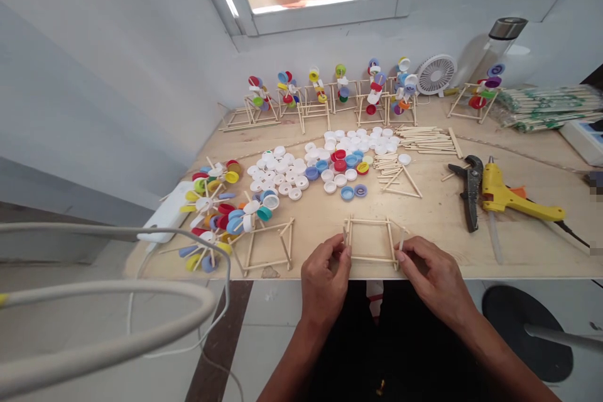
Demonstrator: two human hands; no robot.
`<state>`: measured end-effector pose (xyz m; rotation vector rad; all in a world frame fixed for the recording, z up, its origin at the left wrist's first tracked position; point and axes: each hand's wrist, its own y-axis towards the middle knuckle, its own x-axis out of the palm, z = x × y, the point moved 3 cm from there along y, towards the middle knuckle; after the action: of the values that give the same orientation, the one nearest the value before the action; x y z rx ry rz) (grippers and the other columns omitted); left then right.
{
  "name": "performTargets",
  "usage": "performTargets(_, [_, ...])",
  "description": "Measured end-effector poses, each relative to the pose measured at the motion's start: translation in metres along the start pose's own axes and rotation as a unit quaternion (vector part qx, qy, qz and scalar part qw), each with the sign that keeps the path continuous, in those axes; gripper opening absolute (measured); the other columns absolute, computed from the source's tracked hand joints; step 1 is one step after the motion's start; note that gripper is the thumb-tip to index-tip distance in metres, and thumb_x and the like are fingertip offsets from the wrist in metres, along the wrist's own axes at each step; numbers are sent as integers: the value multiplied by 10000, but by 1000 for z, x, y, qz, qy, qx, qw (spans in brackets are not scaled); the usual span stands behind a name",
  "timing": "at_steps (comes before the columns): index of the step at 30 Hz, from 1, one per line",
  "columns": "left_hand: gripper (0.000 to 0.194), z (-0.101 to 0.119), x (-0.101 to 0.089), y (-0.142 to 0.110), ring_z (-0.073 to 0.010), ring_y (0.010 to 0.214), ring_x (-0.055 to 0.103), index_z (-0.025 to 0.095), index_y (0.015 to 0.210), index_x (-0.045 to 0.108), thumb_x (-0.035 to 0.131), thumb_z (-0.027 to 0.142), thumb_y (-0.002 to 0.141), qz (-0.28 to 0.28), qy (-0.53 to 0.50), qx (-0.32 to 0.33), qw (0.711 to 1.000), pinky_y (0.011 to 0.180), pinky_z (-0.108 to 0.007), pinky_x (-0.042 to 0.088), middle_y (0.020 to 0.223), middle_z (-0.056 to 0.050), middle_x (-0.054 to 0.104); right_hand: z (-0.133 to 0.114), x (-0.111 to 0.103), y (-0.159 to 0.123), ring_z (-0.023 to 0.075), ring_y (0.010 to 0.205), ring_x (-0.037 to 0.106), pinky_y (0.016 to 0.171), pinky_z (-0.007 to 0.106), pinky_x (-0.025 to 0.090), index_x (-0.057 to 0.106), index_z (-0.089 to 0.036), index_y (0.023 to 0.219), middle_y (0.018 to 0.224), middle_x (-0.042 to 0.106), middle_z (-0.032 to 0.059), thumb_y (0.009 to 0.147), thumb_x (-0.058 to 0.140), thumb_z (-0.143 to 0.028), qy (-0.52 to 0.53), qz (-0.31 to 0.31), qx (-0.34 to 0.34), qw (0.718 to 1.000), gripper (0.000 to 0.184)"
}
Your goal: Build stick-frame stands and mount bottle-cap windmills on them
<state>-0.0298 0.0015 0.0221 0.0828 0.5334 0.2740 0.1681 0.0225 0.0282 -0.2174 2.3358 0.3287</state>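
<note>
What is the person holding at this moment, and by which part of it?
A small frame of wooden sticks: the left hand pinches its left side, and the right hand pinches its lower right corner.

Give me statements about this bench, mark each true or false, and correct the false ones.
The left hand and right hand hold a stick frame. True.
The glue gun lies left of the pliers. False: it lies right of them.
White caps lie in a heap on the table. True.
The fan lies flat. False: it stands upright.
</note>
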Motion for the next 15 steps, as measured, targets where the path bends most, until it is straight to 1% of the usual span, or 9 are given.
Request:
performTargets(4, [168,4,0,1,-155,776,651,179,962,647,551,252,846,-1,7,5,1000,733,-262,505,826,-26,712,-2,0,0,149,729,559,673,279,421,551,-202,781,777,613,19,922,446,-331,-2,2,-1,1000,218])
performTargets(8, [164,4,-3,0,-151,773,645,185,956,649,547,260,851,0,9,0,1000,720,-254,498,824,-22,710,-7,0,0,141,677,536,643,275,402,525,-200,739,720,587,7,923,444,-323,-6,2,-10,1000,236])
performTargets(15, [167,6,-16,-8,-141,707,626,187,929,663,549,276,845,6,19,-5,1000,667,-239,496,796,-19,709,-17,3,-1,143,692,562,659,275,415,547,-199,763,741,608,13,923,438,-297,4,-12,-26,1000,217])
